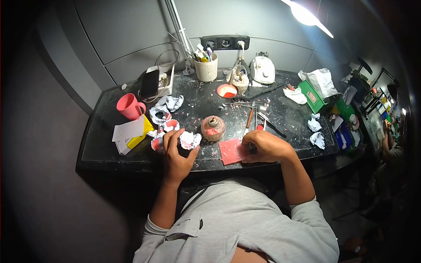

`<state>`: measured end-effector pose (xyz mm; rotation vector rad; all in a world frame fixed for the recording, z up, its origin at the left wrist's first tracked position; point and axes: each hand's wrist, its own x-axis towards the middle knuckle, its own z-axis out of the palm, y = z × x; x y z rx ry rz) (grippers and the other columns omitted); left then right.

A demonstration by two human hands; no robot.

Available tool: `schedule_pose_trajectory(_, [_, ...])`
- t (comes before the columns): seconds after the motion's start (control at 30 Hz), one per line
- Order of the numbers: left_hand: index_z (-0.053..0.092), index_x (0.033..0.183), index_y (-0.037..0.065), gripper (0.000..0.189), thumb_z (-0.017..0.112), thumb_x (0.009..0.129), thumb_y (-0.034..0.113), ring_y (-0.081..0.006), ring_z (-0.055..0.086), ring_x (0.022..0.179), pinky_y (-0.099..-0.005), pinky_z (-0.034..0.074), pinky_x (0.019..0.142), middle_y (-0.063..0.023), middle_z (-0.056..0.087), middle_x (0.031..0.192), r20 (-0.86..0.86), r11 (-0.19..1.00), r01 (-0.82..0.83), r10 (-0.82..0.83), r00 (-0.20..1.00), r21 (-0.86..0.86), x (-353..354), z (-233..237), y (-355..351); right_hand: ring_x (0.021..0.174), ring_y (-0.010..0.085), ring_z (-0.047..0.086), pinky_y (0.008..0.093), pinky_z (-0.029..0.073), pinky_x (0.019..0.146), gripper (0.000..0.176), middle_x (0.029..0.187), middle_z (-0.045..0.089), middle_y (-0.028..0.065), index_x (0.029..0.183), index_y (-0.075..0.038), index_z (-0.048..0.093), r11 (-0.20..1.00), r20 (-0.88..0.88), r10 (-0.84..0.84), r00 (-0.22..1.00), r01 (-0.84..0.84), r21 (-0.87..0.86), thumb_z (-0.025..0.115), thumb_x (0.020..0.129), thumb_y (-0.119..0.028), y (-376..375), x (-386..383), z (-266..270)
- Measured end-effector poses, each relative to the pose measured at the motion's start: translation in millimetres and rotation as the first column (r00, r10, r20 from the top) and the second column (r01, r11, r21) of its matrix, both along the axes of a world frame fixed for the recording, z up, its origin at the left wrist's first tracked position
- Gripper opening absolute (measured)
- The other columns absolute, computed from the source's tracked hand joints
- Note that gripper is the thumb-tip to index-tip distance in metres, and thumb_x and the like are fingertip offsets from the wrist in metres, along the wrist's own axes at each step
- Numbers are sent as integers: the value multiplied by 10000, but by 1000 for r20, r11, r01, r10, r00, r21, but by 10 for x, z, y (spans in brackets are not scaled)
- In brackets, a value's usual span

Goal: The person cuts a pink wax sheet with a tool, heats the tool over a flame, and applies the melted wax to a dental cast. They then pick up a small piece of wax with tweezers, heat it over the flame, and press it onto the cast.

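Black worktop (98, 149), many pink and white crumbs scattered. Round pot (213, 129), stained pink, taken as landmark.

Hands well apart, one to either side of the pot. Left hand (177, 154): seen left of the pot and nearer the body, thumb and fingers spread about a lumpy white piece (190, 140), which lies just left of the pot; whether it is gripped cannot be told. Right hand (266, 148): seen right of the pot, fingers curled at the right edge of a pink sheet (230, 151); whether the edge is pinched cannot be told. Sheet placed just right of the pot, on its near side, flecked with white.

Right of the pot, beyond the sheet: brown-handled tool (250, 118), dark slender tool (275, 126). Beyond the pot: shallow dish (221, 90) with red contents; farther back, woven cup (206, 72), filled with brushes and the like. Left of the pot: white-and-pink pieces (160, 115), then yellow box (137, 139) partly covered by paper, with red mug (127, 107) behind. Far right of the pot: green box (311, 100), crumpled white pieces (314, 123).
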<state>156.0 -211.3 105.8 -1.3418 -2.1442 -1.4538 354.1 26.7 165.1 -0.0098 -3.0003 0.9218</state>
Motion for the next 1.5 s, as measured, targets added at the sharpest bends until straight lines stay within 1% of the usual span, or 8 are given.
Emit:
schedule_pose_trajectory(0.37, [598,1271,11,612,860,724,91,-340,558,1172,-414,450,1035,-176,547,1234,38,999,-5,3,999,35,9,6,8,778,230,653,353,527,724,364,896,712,86,991,-51,740,990,-194,-79,978,55,-126,916,702,-187,137,188,101])
schedule_pose_trajectory(0.6, [589,1281,13,642,863,706,94,-355,545,1188,-433,444,1045,-190,541,1246,34,997,11,-14,999,72,-6,-43,4,803,141,623,294,475,710,372,901,723,31,972,-46,743,982,-351,-191,917,180,-65,934,698,-209,419,238,618])
schedule_pose_trajectory(0.73, [563,1290,16,636,854,733,108,-374,555,1166,-435,476,1009,-189,519,1219,-11,997,26,-25,1000,71,-30,-53,-6,797,143,617,299,495,724,383,888,711,36,986,-43,736,958,-451,-202,869,272,95,935,695,-194,586,-32,931])
schedule_pose_trajectory(0.77, [563,1292,17,638,856,732,110,-373,555,1166,-435,477,1006,-189,518,1220,-2,997,27,-27,1000,72,-27,-47,-8,806,163,639,313,515,731,379,908,716,59,994,-50,740,952,-466,-194,863,280,122,929,688,-171,588,-131,998])
schedule_pose_trajectory(0.8, [563,1293,19,640,857,732,112,-373,555,1166,-435,478,1004,-189,517,1221,9,997,28,-29,1000,71,-23,-42,-13,829,255,674,371,541,790,360,924,717,87,1021,-42,711,940,-491,-147,859,275,200,892,727,-145,641,-239,1009])
schedule_pose_trajectory(0.93, [581,1284,13,635,862,725,121,-353,547,1177,-430,449,1032,-182,534,1231,68,996,30,-35,997,79,-19,-44,-22,1043,327,617,413,513,919,390,1067,642,129,1091,-38,681,891,-464,-67,883,262,370,856,779,-195,719,-556,1013])
schedule_pose_trajectory(1.1, [580,1285,18,629,861,733,123,-349,551,1164,-425,460,1016,-179,530,1220,60,994,42,-48,997,97,-30,-57,-25,1061,301,623,403,530,927,393,1085,659,121,1120,-23,675,725,-484,87,871,278,630,811,798,-202,703,-707,878])
schedule_pose_trajectory(1.5, [579,1284,15,628,863,733,119,-343,560,1149,-421,469,1008,-176,531,1215,67,994,61,-67,995,92,-30,-50,-30,1026,272,625,382,560,875,391,1107,643,119,1182,-7,656,671,-585,220,780,315,672,773,847,-172,657,-592,730])
